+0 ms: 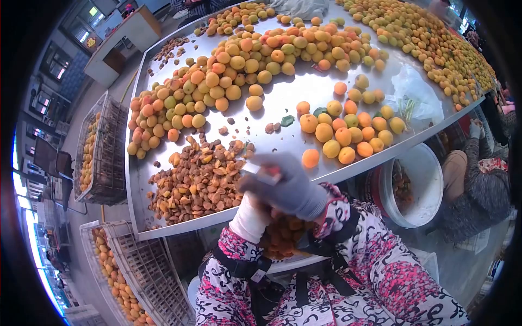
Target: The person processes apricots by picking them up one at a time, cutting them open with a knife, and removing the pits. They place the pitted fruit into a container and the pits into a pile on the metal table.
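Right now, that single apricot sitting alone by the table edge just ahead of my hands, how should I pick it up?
Pinch the lone apricot across its round middle, coming from above. It sits clear of the small cluster on the bare metal table, so fingers fit on either side; its roundness probably lets it roll off the near edge.

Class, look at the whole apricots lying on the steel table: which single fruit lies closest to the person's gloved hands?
The lone orange apricot near the table's front edge, just above the grey-gloved right hand. It sits apart, below the small cluster of apricots.
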Action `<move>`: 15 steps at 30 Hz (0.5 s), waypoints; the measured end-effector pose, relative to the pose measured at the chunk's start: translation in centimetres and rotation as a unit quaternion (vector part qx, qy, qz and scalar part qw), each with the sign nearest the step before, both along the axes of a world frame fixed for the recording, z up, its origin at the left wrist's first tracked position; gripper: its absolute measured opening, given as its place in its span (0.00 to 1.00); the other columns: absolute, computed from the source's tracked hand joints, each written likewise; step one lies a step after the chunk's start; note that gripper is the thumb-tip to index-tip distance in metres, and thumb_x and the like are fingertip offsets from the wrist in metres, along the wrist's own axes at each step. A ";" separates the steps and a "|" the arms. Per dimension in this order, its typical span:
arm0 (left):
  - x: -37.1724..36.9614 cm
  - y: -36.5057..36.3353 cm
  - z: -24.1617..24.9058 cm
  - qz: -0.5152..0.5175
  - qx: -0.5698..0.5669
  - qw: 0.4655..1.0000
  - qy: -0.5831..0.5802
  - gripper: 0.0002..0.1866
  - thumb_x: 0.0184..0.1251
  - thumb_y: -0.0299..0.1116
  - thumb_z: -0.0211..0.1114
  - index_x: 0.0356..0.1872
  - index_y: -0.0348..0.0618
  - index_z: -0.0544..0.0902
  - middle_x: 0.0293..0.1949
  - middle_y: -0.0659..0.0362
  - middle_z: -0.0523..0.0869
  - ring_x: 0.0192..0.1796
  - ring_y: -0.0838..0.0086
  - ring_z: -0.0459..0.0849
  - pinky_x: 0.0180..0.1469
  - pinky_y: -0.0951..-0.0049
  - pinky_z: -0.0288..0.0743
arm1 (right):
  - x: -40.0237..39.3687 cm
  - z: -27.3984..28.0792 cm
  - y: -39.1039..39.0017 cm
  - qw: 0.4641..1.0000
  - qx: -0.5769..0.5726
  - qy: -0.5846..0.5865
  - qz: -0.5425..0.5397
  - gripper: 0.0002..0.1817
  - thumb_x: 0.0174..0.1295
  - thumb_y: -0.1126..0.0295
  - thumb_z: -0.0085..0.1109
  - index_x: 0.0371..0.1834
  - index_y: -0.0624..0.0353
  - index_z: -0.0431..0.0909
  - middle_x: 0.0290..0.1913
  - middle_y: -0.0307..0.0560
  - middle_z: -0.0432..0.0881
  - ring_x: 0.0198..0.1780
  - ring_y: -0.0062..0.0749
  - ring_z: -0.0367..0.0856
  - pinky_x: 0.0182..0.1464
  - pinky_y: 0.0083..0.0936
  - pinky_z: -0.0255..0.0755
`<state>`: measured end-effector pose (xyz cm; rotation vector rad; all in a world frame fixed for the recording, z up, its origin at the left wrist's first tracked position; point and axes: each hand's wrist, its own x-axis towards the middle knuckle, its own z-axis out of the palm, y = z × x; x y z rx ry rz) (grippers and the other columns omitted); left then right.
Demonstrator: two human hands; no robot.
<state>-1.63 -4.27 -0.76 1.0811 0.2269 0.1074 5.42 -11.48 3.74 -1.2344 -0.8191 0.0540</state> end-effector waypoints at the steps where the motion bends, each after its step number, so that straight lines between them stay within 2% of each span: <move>1: 0.3 -0.4 0.2 0.107 -0.095 0.986 0.085 0.15 0.65 0.43 0.53 0.43 0.42 0.74 0.29 0.57 0.77 0.29 0.75 0.77 0.28 0.75 0.73 | -0.4 -0.1 0.2 0.997 -0.065 -0.050 0.012 0.07 0.53 0.68 0.61 0.27 0.57 0.73 0.17 0.42 0.71 0.19 0.36 0.71 0.24 0.25 0.65; 2: 0.8 0.4 -0.8 0.106 -0.095 0.986 0.085 0.15 0.65 0.43 0.53 0.43 0.42 0.74 0.29 0.57 0.77 0.29 0.75 0.77 0.28 0.75 0.73 | -0.8 -0.2 0.4 0.986 -0.129 -0.100 0.022 0.08 0.50 0.67 0.63 0.27 0.57 0.74 0.18 0.44 0.73 0.20 0.40 0.72 0.25 0.27 0.67; 6: 1.9 2.6 -4.9 0.032 -0.169 0.981 0.087 0.15 0.66 0.42 0.51 0.46 0.42 0.72 0.35 0.58 0.78 0.37 0.74 0.78 0.35 0.72 0.75 | -1.2 -0.7 1.4 0.969 -0.188 -0.162 -0.013 0.11 0.46 0.62 0.66 0.24 0.51 0.72 0.20 0.46 0.75 0.24 0.46 0.77 0.25 0.34 0.68; 8: 1.5 2.9 -7.2 -0.002 -0.203 0.975 0.088 0.15 0.67 0.41 0.50 0.48 0.42 0.71 0.38 0.58 0.78 0.42 0.73 0.78 0.39 0.71 0.76 | -1.2 -0.8 1.5 0.976 -0.172 -0.122 -0.048 0.11 0.49 0.63 0.65 0.24 0.52 0.71 0.19 0.45 0.74 0.22 0.43 0.75 0.25 0.32 0.68; 9: 1.6 3.0 -8.2 -0.017 -0.218 0.972 0.088 0.16 0.67 0.41 0.49 0.48 0.42 0.70 0.40 0.58 0.78 0.44 0.73 0.78 0.41 0.70 0.77 | -0.9 -0.7 1.5 0.982 -0.152 -0.081 -0.074 0.08 0.54 0.63 0.62 0.29 0.53 0.74 0.17 0.40 0.74 0.19 0.34 0.74 0.23 0.26 0.68; 10: 1.8 3.0 -9.3 -0.030 -0.233 0.968 0.086 0.16 0.67 0.40 0.49 0.49 0.42 0.70 0.42 0.58 0.78 0.46 0.73 0.78 0.43 0.70 0.77 | -0.4 -0.6 1.6 0.983 -0.149 -0.083 -0.074 0.08 0.54 0.63 0.62 0.29 0.53 0.74 0.17 0.40 0.74 0.19 0.34 0.74 0.23 0.26 0.68; 11: 1.0 2.8 -4.4 -0.098 -0.108 0.987 0.074 0.14 0.68 0.40 0.46 0.47 0.42 0.70 0.40 0.56 0.79 0.42 0.72 0.80 0.39 0.73 0.78 | 0.4 -0.4 1.7 0.989 -0.052 0.116 -0.073 0.08 0.57 0.64 0.60 0.28 0.55 0.74 0.17 0.38 0.73 0.18 0.29 0.72 0.20 0.23 0.65; 12: 1.0 2.5 -2.9 -0.097 -0.106 0.987 0.073 0.14 0.68 0.40 0.46 0.47 0.42 0.70 0.40 0.56 0.79 0.42 0.72 0.80 0.39 0.73 0.78 | 1.2 -0.3 1.6 0.947 0.045 0.310 -0.069 0.09 0.60 0.65 0.57 0.27 0.58 0.74 0.17 0.36 0.72 0.16 0.24 0.70 0.18 0.20 0.62; 14: 1.0 1.6 -1.9 -0.073 -0.031 0.992 0.097 0.15 0.68 0.40 0.45 0.46 0.41 0.70 0.38 0.56 0.78 0.39 0.71 0.80 0.36 0.75 0.77 | 2.1 0.4 0.2 0.872 0.119 0.472 -0.046 0.13 0.64 0.61 0.53 0.26 0.58 0.72 0.15 0.31 0.67 0.12 0.16 0.63 0.13 0.16 0.55; 15: 1.3 2.0 -2.9 -0.084 0.037 0.994 0.063 0.15 0.67 0.40 0.46 0.45 0.40 0.71 0.34 0.55 0.78 0.29 0.72 0.78 0.27 0.79 0.74 | 2.7 0.6 0.0 0.865 0.099 0.488 -0.058 0.16 0.65 0.58 0.50 0.23 0.56 0.69 0.11 0.32 0.61 0.08 0.17 0.56 0.10 0.17 0.50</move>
